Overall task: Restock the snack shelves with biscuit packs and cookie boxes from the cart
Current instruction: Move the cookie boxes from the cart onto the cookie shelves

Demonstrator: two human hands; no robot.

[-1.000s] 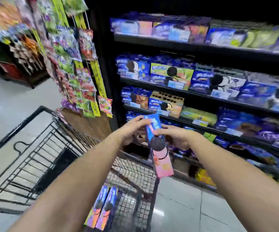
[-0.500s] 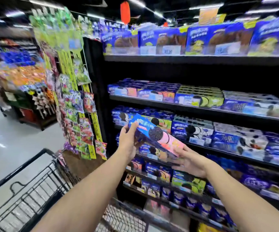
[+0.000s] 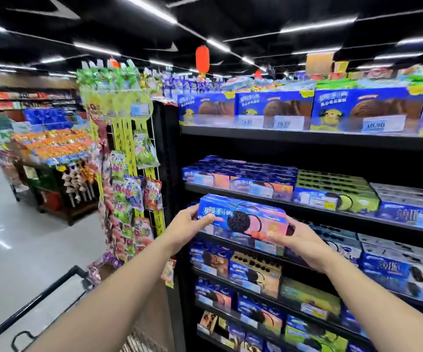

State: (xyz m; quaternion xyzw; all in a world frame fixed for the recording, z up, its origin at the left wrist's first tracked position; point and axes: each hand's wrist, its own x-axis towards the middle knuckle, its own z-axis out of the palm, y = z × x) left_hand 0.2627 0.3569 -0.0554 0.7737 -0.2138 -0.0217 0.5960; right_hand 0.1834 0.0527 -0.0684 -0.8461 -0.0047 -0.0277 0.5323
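**Box now level, up at the shelves**

Compared with half a second ago, the box [image 3: 242, 219] sits level instead of tilted and is closer to the shelves. Only the rim of the cart [image 3: 40, 301] now shows, in the lower left of the frame.

I hold the box at the centre of the frame, label facing me. My left hand [image 3: 187, 224] grips its left end, thumb on the front face and fingers curled behind. My right hand [image 3: 299, 240] cups the right end from below. Most of those fingers are hidden behind the carton, so I cannot tell how far they wrap.

The matching blue-and-pink row [image 3: 238, 179] lies just above the box, on the shelf [image 3: 230, 190] in the middle of the frame. I judge that this is where the box belongs.

To do it well, I lift a little more so the bottom edge clears the shelf lip and its price tags. I keep the box square to the row and slide it in flat on top, label outward. I draw my back fingers out before the box seats, so they do not catch. I ease it in gently, because a hard push could shove the stacked boxes backwards or knock the green row [image 3: 337, 194] beside them.
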